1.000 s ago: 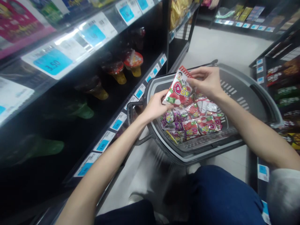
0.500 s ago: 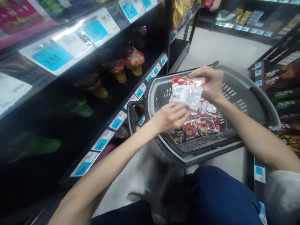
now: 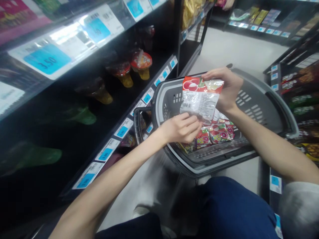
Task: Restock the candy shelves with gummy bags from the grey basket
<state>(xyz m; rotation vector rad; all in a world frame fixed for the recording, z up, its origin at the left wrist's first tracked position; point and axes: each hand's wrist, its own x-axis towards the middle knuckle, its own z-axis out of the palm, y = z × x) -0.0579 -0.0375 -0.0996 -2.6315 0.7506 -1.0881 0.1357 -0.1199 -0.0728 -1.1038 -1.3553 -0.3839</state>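
Head view, looking down past my forearms into a shop aisle: a small packet [image 3: 199,97] is up between my two hands, above the left half of a grey basket [image 3: 266,94]. Its back is turned toward me, with a red, fruit-printed band along the top and a white printed panel with a barcode below. It leans slightly, its right side swung a little away from upright.

My right hand [image 3: 228,88] is closed on the packet's upper right side, fingers over the edge. My left hand [image 3: 181,128] is at the lower edge, toward my body, its fingers curled narrow; whether they pinch the packet or only touch it, I cannot tell. So the packet lies just left of my right hand and just above my left, with both hands right at it and neither nearer. Its long axis is hard to judge, because the bottom edge runs behind my left fingers.

Beneath it, other packets [image 3: 220,132], red and purple-lettered, lie in the basket, partly hidden by my left hand. To the left, a dark shelf holds cups with red lids [image 3: 142,63], above a slanting row of blue price labels [image 3: 122,130].
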